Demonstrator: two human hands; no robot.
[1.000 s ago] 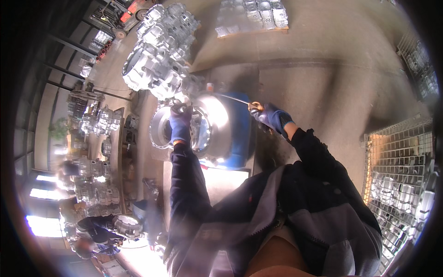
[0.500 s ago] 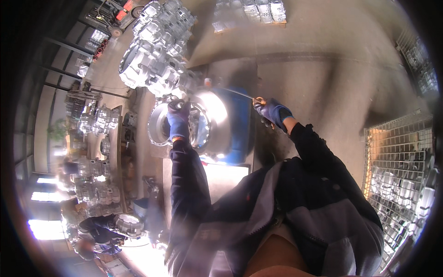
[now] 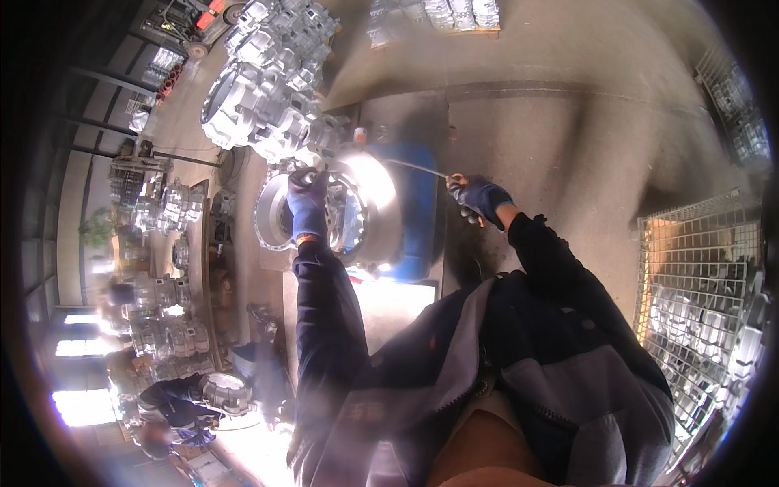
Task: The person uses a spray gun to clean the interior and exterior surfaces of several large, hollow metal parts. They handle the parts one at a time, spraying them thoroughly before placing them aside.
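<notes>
Housing of flanged metal (image 3: 272, 215) lies beside or atop blue drum (image 3: 418, 223); cannot tell which. Left hand (image 3: 307, 199) rests on it, likely steadying; finger closure unclear. Right hand (image 3: 480, 199): fingers wrap slender rod (image 3: 418, 166), angled housing-ward, presumably for reach.

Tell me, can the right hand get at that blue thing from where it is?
Probably yes: the right hand looks close to the blue thing, with nothing visible blocking the way, though it holds a rod and depth is hard to judge.
</notes>
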